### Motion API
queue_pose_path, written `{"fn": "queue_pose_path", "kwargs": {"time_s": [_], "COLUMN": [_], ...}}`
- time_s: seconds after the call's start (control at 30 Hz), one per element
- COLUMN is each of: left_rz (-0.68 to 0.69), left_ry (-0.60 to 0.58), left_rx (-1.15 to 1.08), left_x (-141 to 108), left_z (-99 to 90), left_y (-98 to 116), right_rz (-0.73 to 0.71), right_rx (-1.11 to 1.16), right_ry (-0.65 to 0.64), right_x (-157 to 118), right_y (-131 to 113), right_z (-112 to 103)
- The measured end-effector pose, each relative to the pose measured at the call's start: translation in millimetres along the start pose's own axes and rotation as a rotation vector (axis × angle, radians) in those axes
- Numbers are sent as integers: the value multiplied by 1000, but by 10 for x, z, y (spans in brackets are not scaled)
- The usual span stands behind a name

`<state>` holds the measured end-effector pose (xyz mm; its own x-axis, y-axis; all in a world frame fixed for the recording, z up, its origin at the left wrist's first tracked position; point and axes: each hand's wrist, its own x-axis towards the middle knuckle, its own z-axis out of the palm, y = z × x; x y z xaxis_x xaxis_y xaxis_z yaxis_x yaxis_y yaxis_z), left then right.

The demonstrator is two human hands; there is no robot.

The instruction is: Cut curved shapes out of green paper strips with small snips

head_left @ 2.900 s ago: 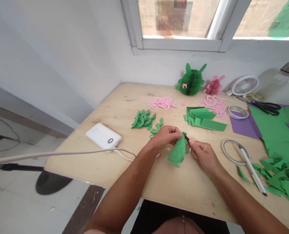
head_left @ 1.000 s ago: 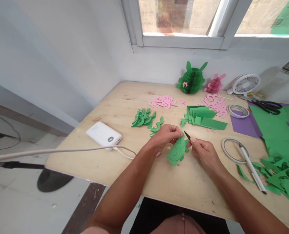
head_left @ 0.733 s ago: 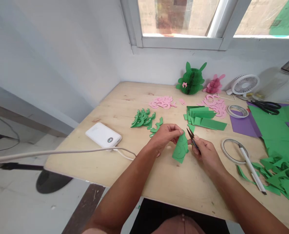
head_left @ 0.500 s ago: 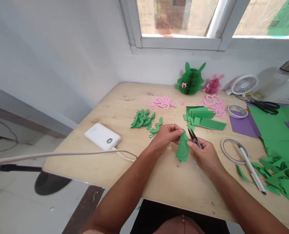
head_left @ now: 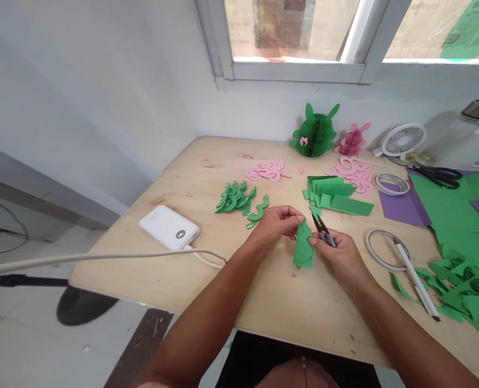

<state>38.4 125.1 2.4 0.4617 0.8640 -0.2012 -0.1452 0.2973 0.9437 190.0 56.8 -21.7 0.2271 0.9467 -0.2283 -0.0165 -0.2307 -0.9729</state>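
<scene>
A green paper piece (head_left: 304, 252) with curved outlines hangs between my hands over the table. My left hand (head_left: 278, 226) pinches its upper end. Small scissors (head_left: 323, 229) with dark blades and blue handles are held in my right hand (head_left: 338, 250), blades pointing up and left, slightly parted. The right thumb tip touches the paper's right edge. Just left of my left hand lie cut green curved pieces (head_left: 234, 198). Beyond my hands is a stack of folded green strips (head_left: 336, 195).
A white power bank (head_left: 169, 226) with a cable lies at left. Pink cutouts (head_left: 268, 170), green and pink paper figures (head_left: 315, 134) and a fan (head_left: 403, 139) stand or lie behind. A tape roll (head_left: 391, 184), black scissors (head_left: 439, 175), pen (head_left: 417, 280) and green scraps (head_left: 473, 293) are at right.
The green paper has turned slightly in my hands, its lower end now a little further right. The small scissors' blades have shifted slightly beside it.
</scene>
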Motion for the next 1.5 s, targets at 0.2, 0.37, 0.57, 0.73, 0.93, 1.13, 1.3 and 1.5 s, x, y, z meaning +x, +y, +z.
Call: {"fn": "queue_pose_path", "kwargs": {"time_s": [0.2,0.37,0.57,0.73,0.93,1.13,1.3,1.5], "left_rz": [26,58,62,37,12,11,6,18], "left_ry": [27,113,116,83,57,41,3,7], "left_rx": [-23,-96,-122,-86,-57,-47,3,51], "left_x": [22,51,42,35,24,25,24,15], "left_z": [-1,-11,-17,-40,-55,-63,-74,-57], "left_y": [-9,-20,-4,20,47,53,27,14], "right_rz": [15,31,-4,-15,-7,-3,-14,-14], "right_rx": [28,44,33,54,45,38,40,14], "right_ry": [-8,42,66,111,141,117,115,124], "right_x": [10,28,38,29,52,73,71,58], "right_y": [23,33,14,-72,-82,-42,-45,-79], "right_z": [-10,-18,-51,-78,-120,-144,-140,-138]}}
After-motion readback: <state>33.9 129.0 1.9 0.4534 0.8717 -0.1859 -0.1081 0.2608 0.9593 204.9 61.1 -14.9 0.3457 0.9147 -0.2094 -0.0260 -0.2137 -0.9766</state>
